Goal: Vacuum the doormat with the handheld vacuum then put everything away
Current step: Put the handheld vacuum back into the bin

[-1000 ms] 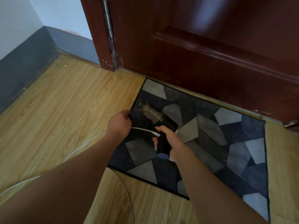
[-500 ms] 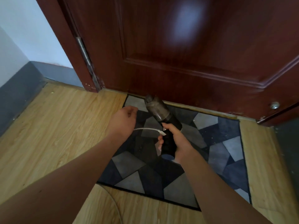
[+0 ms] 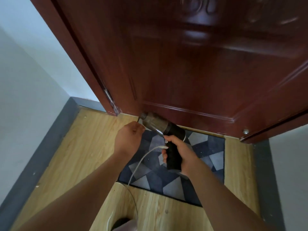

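Over the doormat [image 3: 206, 147], vacuum [image 3: 168, 129] in right hand [image 3: 181, 152] (left hand [image 3: 128, 139] beside)

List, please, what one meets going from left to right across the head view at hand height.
Left skirting board, wooden floor, left hand, right hand gripping the handheld vacuum, right skirting board.

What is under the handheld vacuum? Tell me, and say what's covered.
The patterned doormat lies below the handheld vacuum, which the right hand grips. The left hand and the vacuum hide the mat's far-left corner; whether the nozzle touches it is unseen.
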Demonstrator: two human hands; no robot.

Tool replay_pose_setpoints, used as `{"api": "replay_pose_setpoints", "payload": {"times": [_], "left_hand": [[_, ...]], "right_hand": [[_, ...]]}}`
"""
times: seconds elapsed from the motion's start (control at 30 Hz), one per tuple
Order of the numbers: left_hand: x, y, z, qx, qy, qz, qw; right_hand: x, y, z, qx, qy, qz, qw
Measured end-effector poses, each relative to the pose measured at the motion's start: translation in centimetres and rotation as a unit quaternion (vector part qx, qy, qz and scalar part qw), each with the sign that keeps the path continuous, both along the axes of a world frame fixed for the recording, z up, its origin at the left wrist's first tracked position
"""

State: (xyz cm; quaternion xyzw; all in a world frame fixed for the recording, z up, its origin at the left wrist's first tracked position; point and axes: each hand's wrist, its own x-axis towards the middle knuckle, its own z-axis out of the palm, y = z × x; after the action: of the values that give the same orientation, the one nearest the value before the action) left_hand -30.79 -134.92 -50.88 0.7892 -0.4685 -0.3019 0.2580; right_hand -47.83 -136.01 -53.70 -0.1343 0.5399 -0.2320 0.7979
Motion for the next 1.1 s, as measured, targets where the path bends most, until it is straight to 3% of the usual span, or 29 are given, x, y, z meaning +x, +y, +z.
{"api": "replay_pose_setpoints", "payload": {"times": [0.03, 0.27, 0.4, 0.67, 1.1], "left_hand": [[1.3, 0.6, 6.1, 0.018, 0.004, 0.031, 0.999], [4.9, 9.0, 17.1, 0.196, 0.04, 0.135, 0.97], [6.3, 12.7, 19.7, 0.224, 0.028, 0.157, 0.962], [6.1, 15.1, 24.9, 0.167, -0.035, 0.167, 0.971], [9.8, 22.9, 42.7, 0.062, -0.159, 0.221, 0.96]], "right_hand": [[0.7, -0.1, 6.7, 0.018, 0.02, 0.051, 0.998], [3.7, 5.4, 16.5, 0.068, 0.087, 0.136, 0.984], [6.5, 7.8, 19.1, 0.114, 0.086, 0.137, 0.98], [10.5, 7.3, 26.0, 0.1, 0.029, 0.185, 0.977], [17.1, 12.5, 43.1, 0.009, -0.033, 0.293, 0.956]]}}
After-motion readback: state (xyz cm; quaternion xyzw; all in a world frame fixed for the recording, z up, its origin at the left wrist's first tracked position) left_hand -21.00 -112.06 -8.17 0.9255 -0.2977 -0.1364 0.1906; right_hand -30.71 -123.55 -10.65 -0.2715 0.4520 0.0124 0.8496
